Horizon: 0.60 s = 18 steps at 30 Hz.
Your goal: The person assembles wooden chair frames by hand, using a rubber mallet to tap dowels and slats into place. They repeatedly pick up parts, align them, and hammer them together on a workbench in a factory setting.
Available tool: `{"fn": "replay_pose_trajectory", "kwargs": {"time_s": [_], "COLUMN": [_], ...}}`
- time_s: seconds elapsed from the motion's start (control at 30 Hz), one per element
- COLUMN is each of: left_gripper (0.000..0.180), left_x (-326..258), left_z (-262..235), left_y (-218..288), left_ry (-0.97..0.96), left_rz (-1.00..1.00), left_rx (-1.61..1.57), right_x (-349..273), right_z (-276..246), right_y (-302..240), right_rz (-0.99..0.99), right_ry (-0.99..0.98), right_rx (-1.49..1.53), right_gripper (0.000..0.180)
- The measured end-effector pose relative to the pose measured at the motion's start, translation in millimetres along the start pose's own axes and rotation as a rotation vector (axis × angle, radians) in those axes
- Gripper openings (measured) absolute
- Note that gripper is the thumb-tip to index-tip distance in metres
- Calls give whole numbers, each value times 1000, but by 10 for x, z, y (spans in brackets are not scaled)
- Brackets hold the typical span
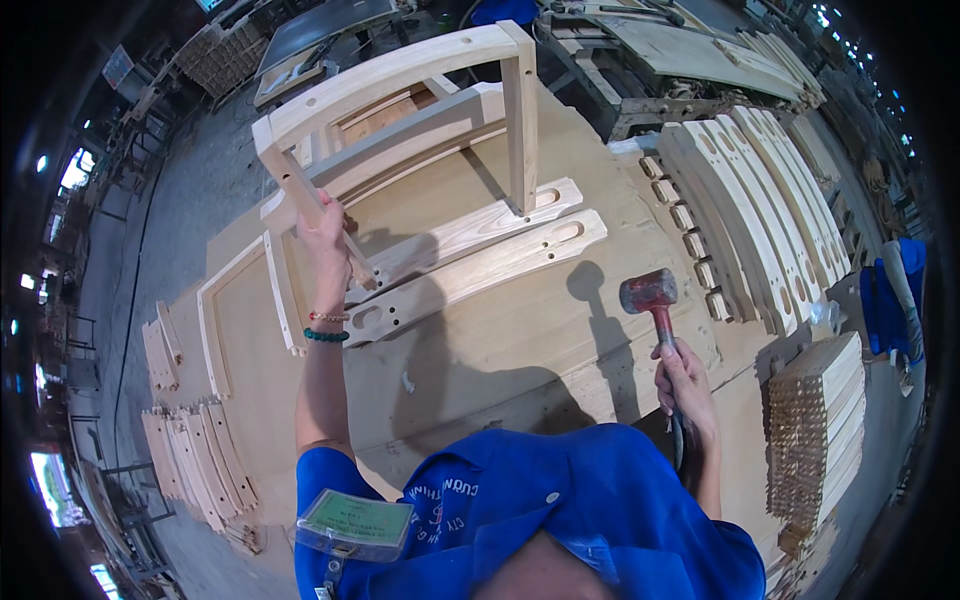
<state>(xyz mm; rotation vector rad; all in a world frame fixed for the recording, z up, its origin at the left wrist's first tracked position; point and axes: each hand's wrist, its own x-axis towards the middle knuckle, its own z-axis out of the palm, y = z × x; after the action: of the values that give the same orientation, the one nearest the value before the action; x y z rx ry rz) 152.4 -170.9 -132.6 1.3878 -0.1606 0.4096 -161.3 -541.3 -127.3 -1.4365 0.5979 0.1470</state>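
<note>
My left hand is closed round one leg of a pale wooden frame, which has a curved top rail and two legs. The frame stands upright. Its right leg comes down at a slotted wooden board lying on the worktable. A second slotted board, with round holes and an oval cut-out at each end, lies alongside, nearer to me. In my right hand is a mallet with a dark reddish head, held up to the right of the boards and apart from them.
The worktable has a brown covering. At right, several curved slotted boards are stacked beside small wooden blocks. A stack of wooden parts stands nearer right. Curved strips lie at left, near an angled wooden piece.
</note>
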Motion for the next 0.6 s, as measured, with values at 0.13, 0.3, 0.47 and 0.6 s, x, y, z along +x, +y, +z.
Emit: {"fn": "replay_pose_trajectory", "kwargs": {"time_s": [0.13, 0.3, 0.47, 0.6], "left_gripper": [11, 14, 11, 10], "left_x": [29, -53, -79, 2], "left_z": [27, 39, -52, -137], "left_y": [-125, -153, -106, -322], "left_ry": [-14, -21, -117, -71], "left_rz": [22, 12, 148, 12], "left_rx": [42, 164, 235, 24], "right_x": [16, 129, 365, 551], "right_z": [-153, -203, -148, 149], "right_y": [107, -93, -1271, -2243], "right_rz": [-21, -87, -542, -1066], "right_ry": [90, 57, 268, 352], "right_rx": [-11, -84, -476, -373], "right_gripper": [30, 31, 34, 32]}}
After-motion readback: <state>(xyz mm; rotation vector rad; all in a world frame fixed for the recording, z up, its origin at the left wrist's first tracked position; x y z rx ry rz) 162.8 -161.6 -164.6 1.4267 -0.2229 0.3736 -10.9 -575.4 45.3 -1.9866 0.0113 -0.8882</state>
